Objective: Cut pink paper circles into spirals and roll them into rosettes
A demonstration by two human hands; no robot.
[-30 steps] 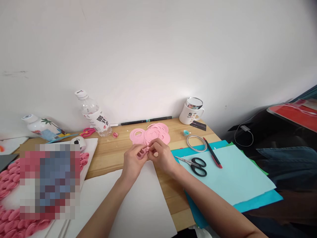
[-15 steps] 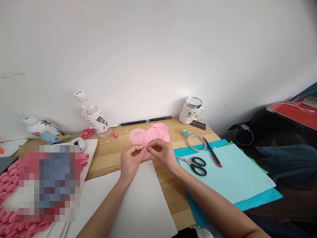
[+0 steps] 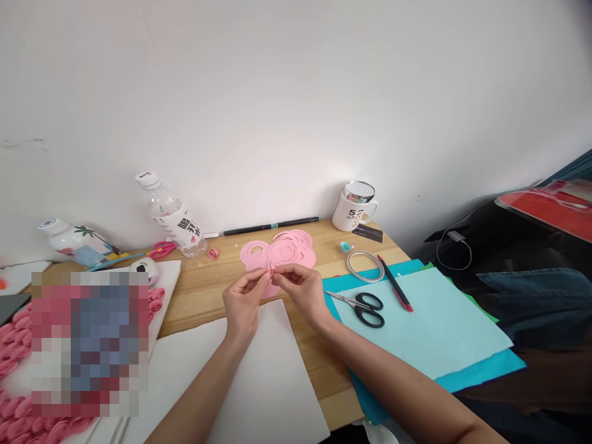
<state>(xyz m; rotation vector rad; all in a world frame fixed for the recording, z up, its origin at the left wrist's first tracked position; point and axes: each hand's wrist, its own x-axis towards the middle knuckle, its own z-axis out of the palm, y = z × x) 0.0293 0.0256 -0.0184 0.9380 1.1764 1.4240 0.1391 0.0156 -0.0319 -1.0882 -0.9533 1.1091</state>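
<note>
My left hand and my right hand meet at their fingertips over the near side of the pink paper spirals. Both are pinched on a small pink paper strip, mostly hidden by the fingers. The cut spirals lie flat in an overlapping pile on the wooden table, just beyond my hands. Under my left wrist is a white sheet. Black-handled scissors rest to the right of my right hand, on light blue paper.
At the back stand a water bottle and a white mug. A tape ring and a red-black pen lie on the right. Rolled pink paper flowers cover a board at the left. A small pink roll sits near the bottle.
My fingertips have shifted slightly on the pink strip, and a bit more of it shows between them. The whole view has moved a little; the table items stay put.
</note>
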